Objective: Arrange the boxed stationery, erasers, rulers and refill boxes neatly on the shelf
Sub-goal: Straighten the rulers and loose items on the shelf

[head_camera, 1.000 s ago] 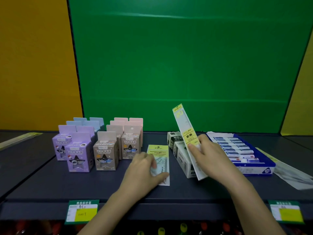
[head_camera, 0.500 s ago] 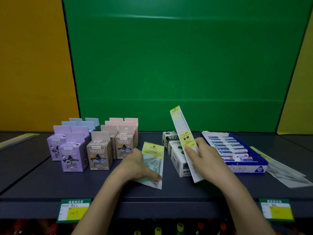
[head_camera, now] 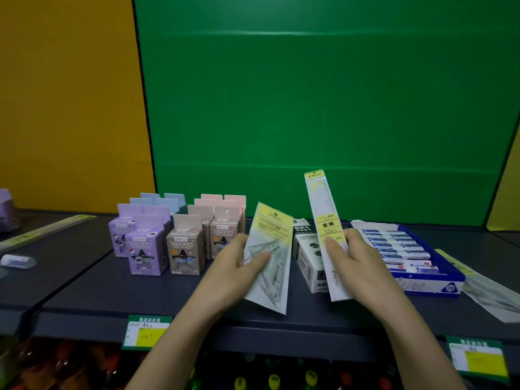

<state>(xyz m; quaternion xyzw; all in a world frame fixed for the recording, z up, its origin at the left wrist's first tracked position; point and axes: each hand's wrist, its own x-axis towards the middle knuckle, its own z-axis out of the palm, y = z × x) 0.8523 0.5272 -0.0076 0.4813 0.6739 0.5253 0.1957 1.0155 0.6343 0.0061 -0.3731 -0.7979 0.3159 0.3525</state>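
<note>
Two hands work above the dark shelf (head_camera: 84, 291). The left hand (head_camera: 233, 273) has its fingers closed on a clear set-square packet (head_camera: 270, 257) with a yellow header, tilted; the right hand (head_camera: 356, 266) grips a long boxed ruler (head_camera: 323, 218), nearly upright. About twelve small boxes (head_camera: 183, 246) stand at left, their back rows partly hidden.

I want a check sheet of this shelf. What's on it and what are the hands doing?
Surface: dark shelf, price tags on its front edge.
Job's things: star boxes in rows; white refill boxes; blue eraser tray.
Clutter: loose eraser far left; ruler packs lying at both ends.
Grips: left hand holds the set-square pack; right hand holds the ruler pack, both raised.
Cables: nothing seen.
Surroundings: green and yellow back panels.
</note>
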